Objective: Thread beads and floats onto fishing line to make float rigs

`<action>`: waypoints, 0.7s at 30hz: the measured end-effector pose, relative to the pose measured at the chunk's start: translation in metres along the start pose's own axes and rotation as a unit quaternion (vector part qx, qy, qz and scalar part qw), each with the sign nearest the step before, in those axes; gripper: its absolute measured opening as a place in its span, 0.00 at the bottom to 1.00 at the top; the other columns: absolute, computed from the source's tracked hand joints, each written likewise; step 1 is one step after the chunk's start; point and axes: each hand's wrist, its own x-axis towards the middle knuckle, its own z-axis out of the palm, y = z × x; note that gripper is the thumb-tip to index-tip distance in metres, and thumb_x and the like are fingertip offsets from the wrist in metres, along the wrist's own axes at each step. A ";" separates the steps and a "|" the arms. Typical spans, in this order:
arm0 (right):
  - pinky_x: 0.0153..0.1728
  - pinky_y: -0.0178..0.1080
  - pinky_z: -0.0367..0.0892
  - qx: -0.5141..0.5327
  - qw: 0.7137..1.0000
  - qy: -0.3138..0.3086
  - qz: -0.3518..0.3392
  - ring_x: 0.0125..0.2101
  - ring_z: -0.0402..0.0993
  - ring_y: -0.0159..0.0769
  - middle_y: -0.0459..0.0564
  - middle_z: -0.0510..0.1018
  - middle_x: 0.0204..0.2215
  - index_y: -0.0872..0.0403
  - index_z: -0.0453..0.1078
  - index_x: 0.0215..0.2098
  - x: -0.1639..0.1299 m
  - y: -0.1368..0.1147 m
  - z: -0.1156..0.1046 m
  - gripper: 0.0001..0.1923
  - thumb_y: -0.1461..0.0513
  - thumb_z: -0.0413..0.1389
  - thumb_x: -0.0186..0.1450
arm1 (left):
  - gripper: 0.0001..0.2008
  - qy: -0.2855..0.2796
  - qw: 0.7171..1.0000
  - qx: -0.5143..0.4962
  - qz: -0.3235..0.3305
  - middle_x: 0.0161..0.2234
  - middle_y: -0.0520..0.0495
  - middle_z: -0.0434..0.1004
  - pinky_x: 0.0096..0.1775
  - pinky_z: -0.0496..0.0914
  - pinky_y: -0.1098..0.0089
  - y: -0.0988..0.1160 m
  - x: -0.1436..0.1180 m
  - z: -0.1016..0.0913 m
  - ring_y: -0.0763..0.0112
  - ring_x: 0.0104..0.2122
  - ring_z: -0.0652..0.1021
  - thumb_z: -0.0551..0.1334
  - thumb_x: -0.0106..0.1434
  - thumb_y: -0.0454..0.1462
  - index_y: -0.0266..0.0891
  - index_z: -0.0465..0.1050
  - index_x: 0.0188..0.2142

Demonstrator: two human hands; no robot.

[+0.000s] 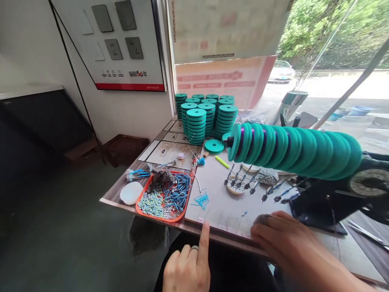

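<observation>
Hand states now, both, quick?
Left hand: index extended, the rest curled; can't tell if it holds anything.
Right hand: curled at the board's front edge; grip hidden, can't tell.

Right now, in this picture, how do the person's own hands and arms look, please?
The left hand is ungloved, with a silver-grey ring on one finger. The right hand is ungloved too; its forearm shows no sleeve. The left forearm is out of view.
</observation>
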 end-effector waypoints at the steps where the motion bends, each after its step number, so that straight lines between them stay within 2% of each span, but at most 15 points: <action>1: 0.27 0.37 0.61 -0.005 1.000 -0.009 0.009 0.21 0.70 0.36 0.45 0.72 0.20 0.50 0.68 0.24 -0.001 0.001 0.003 0.15 0.70 0.46 0.63 | 0.30 -0.003 1.000 0.000 0.012 0.15 0.58 0.65 0.20 0.59 0.69 -0.002 0.002 -0.002 0.73 0.16 0.68 0.55 0.49 0.24 0.26 0.61 0.54; 4: 0.24 0.36 0.62 -0.022 0.999 -0.018 0.029 0.23 0.71 0.37 0.45 0.74 0.21 0.50 0.68 0.24 -0.002 0.000 0.003 0.15 0.73 0.47 0.59 | 0.27 -0.006 1.000 0.004 0.030 0.15 0.58 0.64 0.20 0.59 0.71 -0.005 0.005 -0.004 0.75 0.15 0.67 0.54 0.51 0.24 0.26 0.62 0.53; 6: 0.24 0.35 0.64 -0.028 0.999 -0.016 0.028 0.23 0.72 0.36 0.45 0.75 0.21 0.49 0.68 0.23 -0.001 -0.002 -0.004 0.16 0.75 0.47 0.56 | 0.27 0.001 1.000 0.007 0.024 0.15 0.59 0.64 0.20 0.59 0.71 -0.004 0.005 -0.003 0.75 0.14 0.65 0.53 0.52 0.24 0.28 0.61 0.54; 9: 0.27 0.35 0.67 -0.028 0.999 0.021 0.007 0.24 0.74 0.37 0.46 0.77 0.23 0.49 0.69 0.26 0.001 -0.008 -0.024 0.17 0.76 0.46 0.54 | 0.30 0.019 1.000 0.009 -0.006 0.14 0.58 0.62 0.20 0.57 0.69 -0.002 0.003 0.002 0.73 0.13 0.63 0.50 0.54 0.24 0.30 0.56 0.58; 12: 0.27 0.36 0.68 -0.019 0.997 0.072 -0.012 0.25 0.75 0.37 0.48 0.78 0.24 0.50 0.69 0.29 0.001 -0.012 -0.036 0.18 0.76 0.45 0.53 | 0.33 0.009 1.000 0.005 -0.018 0.15 0.58 0.62 0.21 0.59 0.69 0.000 0.001 0.003 0.72 0.14 0.65 0.50 0.56 0.24 0.31 0.48 0.62; 14: 0.28 0.35 0.69 -0.017 0.997 0.069 -0.012 0.25 0.74 0.36 0.47 0.78 0.25 0.50 0.69 0.28 0.000 -0.010 -0.033 0.19 0.76 0.45 0.52 | 0.35 -0.015 1.000 0.004 -0.014 0.15 0.59 0.63 0.22 0.60 0.69 0.000 0.002 0.001 0.73 0.14 0.66 0.51 0.57 0.24 0.31 0.43 0.63; 17: 0.29 0.34 0.68 -0.017 0.999 0.039 -0.008 0.25 0.74 0.35 0.46 0.78 0.25 0.51 0.70 0.28 -0.004 -0.005 -0.016 0.19 0.78 0.47 0.51 | 0.36 -0.031 0.999 0.003 -0.014 0.16 0.59 0.64 0.22 0.61 0.69 0.000 0.003 -0.002 0.73 0.15 0.67 0.52 0.58 0.24 0.32 0.39 0.64; 21: 0.29 0.36 0.67 -0.005 0.999 0.038 -0.024 0.26 0.73 0.37 0.48 0.78 0.28 0.52 0.71 0.28 -0.006 0.001 -0.002 0.16 0.77 0.49 0.53 | 0.34 -0.028 1.000 -0.010 -0.008 0.15 0.59 0.65 0.21 0.62 0.70 -0.005 0.005 -0.002 0.72 0.14 0.69 0.51 0.59 0.25 0.32 0.42 0.64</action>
